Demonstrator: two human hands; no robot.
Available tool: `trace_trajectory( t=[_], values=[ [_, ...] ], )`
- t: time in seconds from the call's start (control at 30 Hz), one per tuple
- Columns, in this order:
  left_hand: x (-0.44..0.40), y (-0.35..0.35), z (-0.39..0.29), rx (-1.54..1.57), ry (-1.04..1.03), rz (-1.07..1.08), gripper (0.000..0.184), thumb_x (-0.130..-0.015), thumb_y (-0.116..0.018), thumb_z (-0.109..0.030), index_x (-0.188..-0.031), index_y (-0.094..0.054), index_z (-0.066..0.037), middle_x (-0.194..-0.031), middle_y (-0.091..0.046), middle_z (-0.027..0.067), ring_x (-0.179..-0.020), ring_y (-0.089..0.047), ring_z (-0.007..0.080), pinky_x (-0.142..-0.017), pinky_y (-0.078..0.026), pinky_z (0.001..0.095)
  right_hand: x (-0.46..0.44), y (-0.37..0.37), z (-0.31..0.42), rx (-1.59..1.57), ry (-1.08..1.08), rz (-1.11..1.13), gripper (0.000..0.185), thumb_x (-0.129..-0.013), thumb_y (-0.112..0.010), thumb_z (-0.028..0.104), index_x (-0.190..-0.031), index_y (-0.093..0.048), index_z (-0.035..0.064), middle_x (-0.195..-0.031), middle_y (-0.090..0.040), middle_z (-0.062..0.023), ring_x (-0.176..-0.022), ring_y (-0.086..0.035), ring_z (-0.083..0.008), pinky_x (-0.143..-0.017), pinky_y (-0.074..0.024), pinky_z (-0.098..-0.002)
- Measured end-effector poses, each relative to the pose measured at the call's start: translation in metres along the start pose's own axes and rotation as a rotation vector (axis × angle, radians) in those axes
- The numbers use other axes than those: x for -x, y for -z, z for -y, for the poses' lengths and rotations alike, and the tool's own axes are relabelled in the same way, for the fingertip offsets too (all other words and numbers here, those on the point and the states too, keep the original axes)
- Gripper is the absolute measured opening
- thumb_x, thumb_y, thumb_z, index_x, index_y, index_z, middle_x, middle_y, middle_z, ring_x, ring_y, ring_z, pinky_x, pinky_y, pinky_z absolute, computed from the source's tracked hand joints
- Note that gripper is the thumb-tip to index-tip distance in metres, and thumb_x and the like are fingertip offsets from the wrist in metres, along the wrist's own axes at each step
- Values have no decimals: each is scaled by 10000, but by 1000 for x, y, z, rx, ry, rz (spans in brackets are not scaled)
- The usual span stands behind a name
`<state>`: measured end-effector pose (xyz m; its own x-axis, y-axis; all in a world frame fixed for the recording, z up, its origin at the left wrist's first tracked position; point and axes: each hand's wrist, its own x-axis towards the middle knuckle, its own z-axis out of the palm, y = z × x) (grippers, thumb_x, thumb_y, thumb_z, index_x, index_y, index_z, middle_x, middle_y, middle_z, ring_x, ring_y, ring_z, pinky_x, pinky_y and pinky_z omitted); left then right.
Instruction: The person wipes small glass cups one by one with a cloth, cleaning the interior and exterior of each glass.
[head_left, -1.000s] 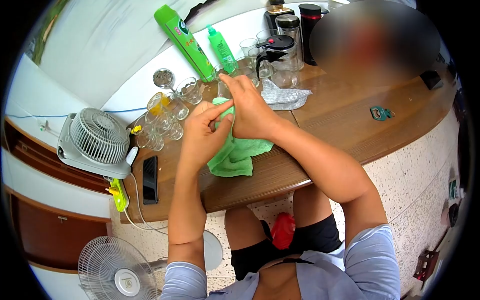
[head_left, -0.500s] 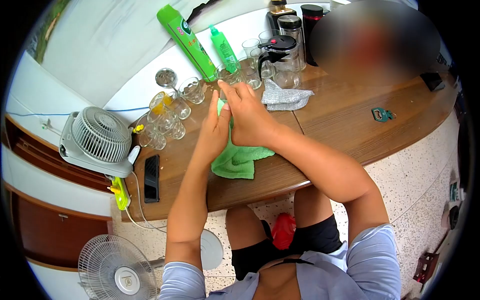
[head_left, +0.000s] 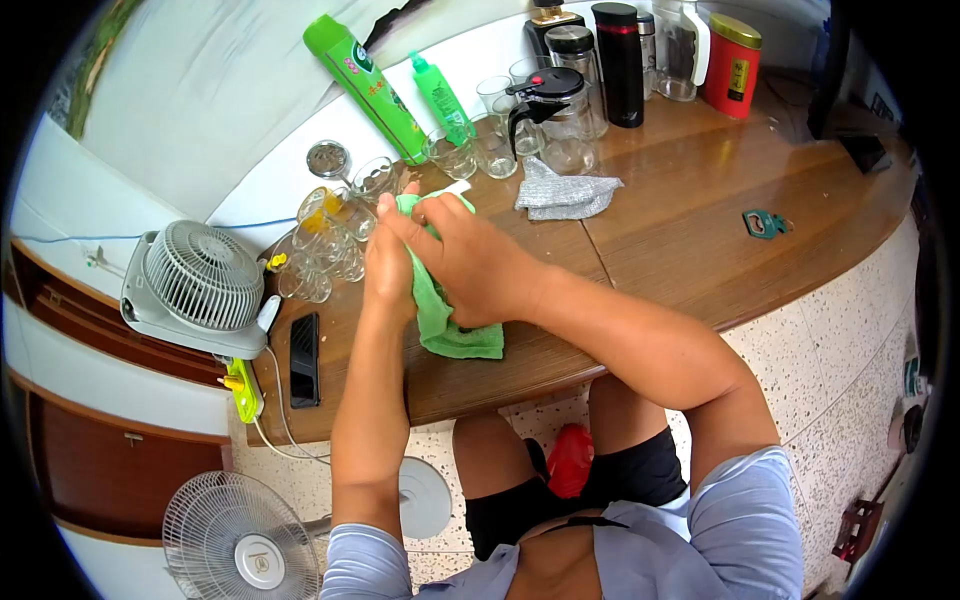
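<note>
A green cloth (head_left: 450,332) is bunched between my two hands over the wooden table, its lower end hanging towards the front edge. My left hand (head_left: 388,265) is closed around the cloth's left side. From the right, my right hand (head_left: 472,262) grips the cloth with bent fingers, its thumb side near my left fingertips. A small white piece (head_left: 457,188) shows just beyond my right fingers; I cannot make out what it is. Beyond my hands stand clear glasses (head_left: 452,152), with more glasses (head_left: 312,280) to the left. A silver-grey cloth (head_left: 567,190) lies to the right.
A phone (head_left: 304,360), small fan (head_left: 203,275) and power strip (head_left: 243,390) are at left. Behind stand green bottles (head_left: 440,95), a glass pitcher (head_left: 570,125), a black flask (head_left: 619,70) and a red tin (head_left: 732,70). A teal bottle opener (head_left: 764,224) lies right.
My hands have moved slightly left and turned, taking the green cloth along. My right fingers, stretched out before, are now bent around the cloth. The blurred patch at the upper right is gone.
</note>
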<state>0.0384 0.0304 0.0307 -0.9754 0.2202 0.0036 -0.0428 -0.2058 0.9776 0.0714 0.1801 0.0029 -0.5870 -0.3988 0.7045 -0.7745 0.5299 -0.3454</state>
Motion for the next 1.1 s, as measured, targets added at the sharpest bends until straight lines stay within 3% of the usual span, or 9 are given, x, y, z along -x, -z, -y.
trace_trajectory(
  t=[0.1, 0.23, 0.4, 0.53, 0.77, 0.87, 0.9, 1.03, 1.1],
  values=[
    [3, -9, 8, -150, -1, 37, 691, -1187, -346, -529, -1600, -478, 10, -1497, -605, 156, -1357, -599, 247, -1162, -485, 423, -4, 7, -8, 46, -40, -213, 990, -684, -737, -62, -1607, -384, -22, -1261, -539, -245, -1164, -542, -453, -1003, -512, -482],
    [5, -15, 17, -329, -215, 150, 669, -1200, -339, -494, -1561, -502, 46, -1529, -583, 147, -1437, -505, 204, -1228, -365, 355, -8, 19, -15, 138, -93, -305, 865, -746, -723, -30, -1559, -433, -95, -1278, -537, -254, -1203, -543, -437, -962, -554, -478],
    [-9, 4, 36, -407, -281, 71, 610, -1205, -350, -408, -1585, -485, 50, -1493, -610, 150, -1377, -555, 206, -1193, -406, 358, -4, 9, -11, 156, -147, -250, 911, -725, -762, -10, -1566, -423, -94, -1258, -544, -248, -1186, -551, -437, -923, -573, -472],
    [-15, 11, 32, -440, -356, -99, 591, -1192, -381, -395, -1601, -494, 17, -1426, -657, 155, -1296, -620, 214, -1125, -477, 378, 1, -5, 6, 77, -130, -69, 994, -689, -728, -55, -1609, -353, -66, -1246, -525, -250, -1159, -531, -450, -988, -513, -480],
    [-5, 14, -1, -19, -105, -27, 627, -1181, -383, -476, -1626, -483, -47, -1375, -685, 152, -1218, -680, 247, -1048, -570, 422, 4, -12, 11, -43, 40, -9, 1077, -664, -750, -54, -1654, -329, -2, -1247, -522, -234, -1152, -536, -447, -971, -519, -487],
    [-4, 7, 8, -91, -114, 30, 657, -1179, -390, -500, -1633, -466, -31, -1433, -651, 145, -1289, -636, 235, -1111, -518, 411, 1, -3, 5, 10, 15, -104, 1046, -685, -729, -73, -1653, -338, -1, -1269, -526, -239, -1161, -533, -448, -990, -514, -486],
    [-5, 0, 11, -219, -164, -14, 681, -1196, -352, -472, -1635, -420, 44, -1512, -605, 164, -1376, -583, 229, -1165, -460, 385, -1, 1, 3, 38, 3, -149, 1032, -693, -721, -79, -1650, -344, -1, -1277, -527, -242, -1166, -532, -448, -996, -512, -485],
    [10, -17, 13, -221, -144, 122, 657, -1190, -384, -483, -1601, -477, 21, -1554, -563, 126, -1435, -501, 191, -1228, -363, 366, -7, 19, -6, 112, -97, -270, 934, -738, -728, -50, -1608, -387, -52, -1252, -541, -243, -1189, -532, -442, -978, -536, -488],
    [9, -20, 19, -287, -219, 112, 646, -1193, -382, -475, -1593, -479, 22, -1560, -562, 124, -1421, -516, 191, -1223, -370, 361, -8, 19, -8, 138, -139, -273, 941, -741, -732, -48, -1613, -380, -51, -1254, -542, -244, -1189, -535, -443, -966, -544, -488]
  ],
)
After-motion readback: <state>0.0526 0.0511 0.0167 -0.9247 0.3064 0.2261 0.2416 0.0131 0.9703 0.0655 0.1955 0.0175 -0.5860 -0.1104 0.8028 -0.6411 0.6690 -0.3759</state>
